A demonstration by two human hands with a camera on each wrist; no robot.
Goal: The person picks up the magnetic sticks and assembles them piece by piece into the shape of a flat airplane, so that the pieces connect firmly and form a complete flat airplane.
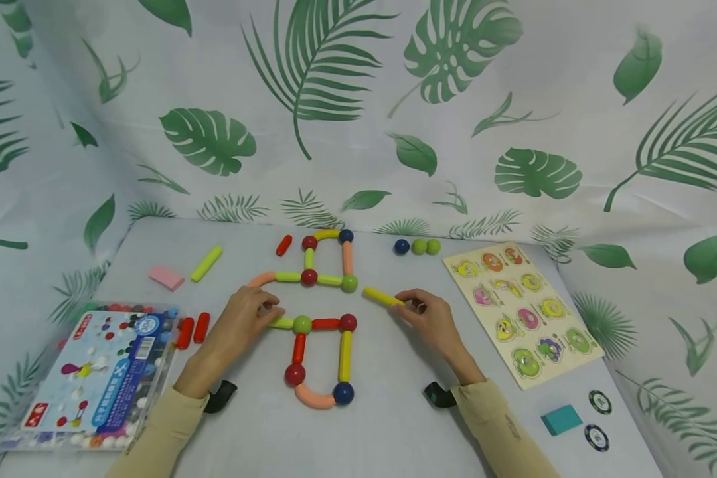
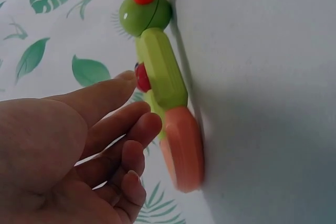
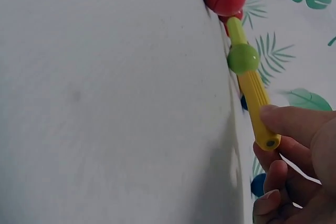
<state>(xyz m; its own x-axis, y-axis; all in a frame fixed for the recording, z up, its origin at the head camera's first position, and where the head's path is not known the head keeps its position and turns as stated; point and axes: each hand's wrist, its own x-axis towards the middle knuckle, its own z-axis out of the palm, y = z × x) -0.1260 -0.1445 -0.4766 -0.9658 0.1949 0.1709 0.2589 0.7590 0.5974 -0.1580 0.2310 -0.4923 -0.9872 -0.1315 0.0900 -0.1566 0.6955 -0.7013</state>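
My right hand (image 1: 431, 322) pinches a yellow magnetic stick (image 3: 257, 103) between thumb and fingers. Its far end points toward the green ball (image 1: 349, 283) of the upper stick-and-ball figure and overlaps that ball in the right wrist view. My left hand (image 1: 247, 322) hovers with loosely bent fingers by a lime stick (image 2: 164, 69), holding nothing. In the left wrist view a salmon curved stick (image 2: 184, 150) sits at that stick's near end. The lime stick joins a green ball (image 1: 302, 324) of the lower figure, whose loop includes a blue ball (image 1: 343, 393).
A clear box (image 1: 89, 372) of balls stands at the left, two red sticks (image 1: 201, 327) beside it. A pink block (image 1: 166, 277) and a lime stick (image 1: 206, 263) lie behind. On the right are a fruit board (image 1: 522, 312), a teal block (image 1: 561, 419) and two round chips (image 1: 597, 437).
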